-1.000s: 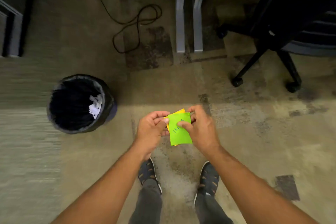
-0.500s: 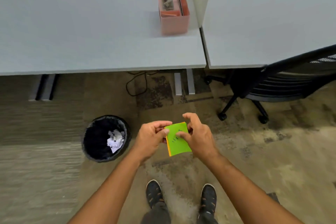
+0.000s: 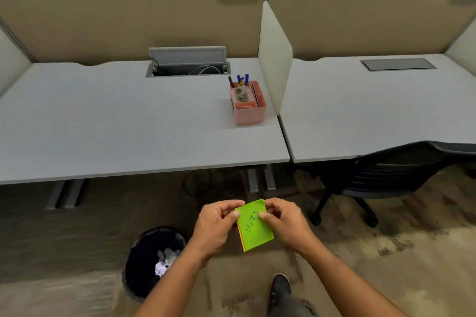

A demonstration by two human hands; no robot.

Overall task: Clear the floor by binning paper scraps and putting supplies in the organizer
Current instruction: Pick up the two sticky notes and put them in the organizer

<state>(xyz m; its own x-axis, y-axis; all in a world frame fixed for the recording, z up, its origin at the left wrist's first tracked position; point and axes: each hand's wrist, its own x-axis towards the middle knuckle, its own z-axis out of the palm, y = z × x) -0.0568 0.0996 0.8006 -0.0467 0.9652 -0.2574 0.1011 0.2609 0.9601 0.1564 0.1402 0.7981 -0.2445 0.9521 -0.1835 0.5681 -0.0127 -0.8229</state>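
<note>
Both hands hold a small stack of sticky notes, green on top with blue scribbles and an orange edge underneath. My left hand pinches its left edge and my right hand its right edge, at waist height above the floor. A black bin with crumpled white paper inside stands on the carpet to my lower left. The pink organizer with pens and other supplies sits on the grey desk, near its right end beside the divider.
A white divider panel separates two desks. A black office chair is tucked under the right desk. Desk legs and a cable lie under the left desk. My shoe is below the notes.
My view has risen from the floor to the desks, so the organizer and partition have come into sight. The notes stay held in both hands; the orange sheet is now squared under the green.
</note>
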